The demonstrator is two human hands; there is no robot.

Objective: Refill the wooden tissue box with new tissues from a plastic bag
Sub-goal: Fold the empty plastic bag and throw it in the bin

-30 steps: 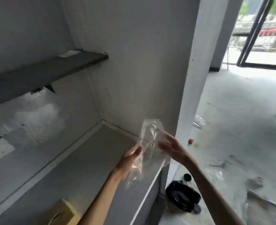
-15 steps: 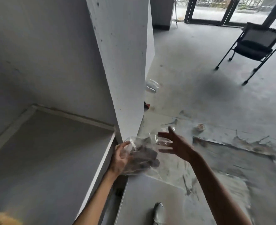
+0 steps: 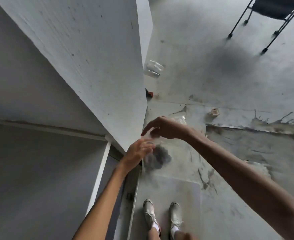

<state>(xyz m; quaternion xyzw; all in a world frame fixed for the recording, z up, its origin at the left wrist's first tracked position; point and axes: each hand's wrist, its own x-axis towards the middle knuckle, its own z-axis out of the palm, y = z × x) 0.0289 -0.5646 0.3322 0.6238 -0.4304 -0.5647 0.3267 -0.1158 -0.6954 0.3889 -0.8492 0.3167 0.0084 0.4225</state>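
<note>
A crumpled, empty clear plastic bag (image 3: 151, 138) hangs between my two hands, out past the counter's edge and above the floor. My left hand (image 3: 138, 152) grips its lower left side. My right hand (image 3: 163, 129) curls down over its top with the fingertips on the plastic. A blurred dark shape (image 3: 157, 158) shows just below and through the bag; I cannot tell what it is. The wooden tissue box is out of view.
A grey counter (image 3: 39, 170) with a white front edge lies at the left, beside a white wall pillar (image 3: 108, 66). On the concrete floor are another clear bag (image 3: 153, 68), a small tan scrap (image 3: 214, 112) and my shoes (image 3: 148, 213). A black chair (image 3: 272, 7) stands far right.
My view swung right and down, from the counter to the floor, and the tissue box left the frame. The bag moved off the counter's edge. My right hand came down onto the bag's top.
</note>
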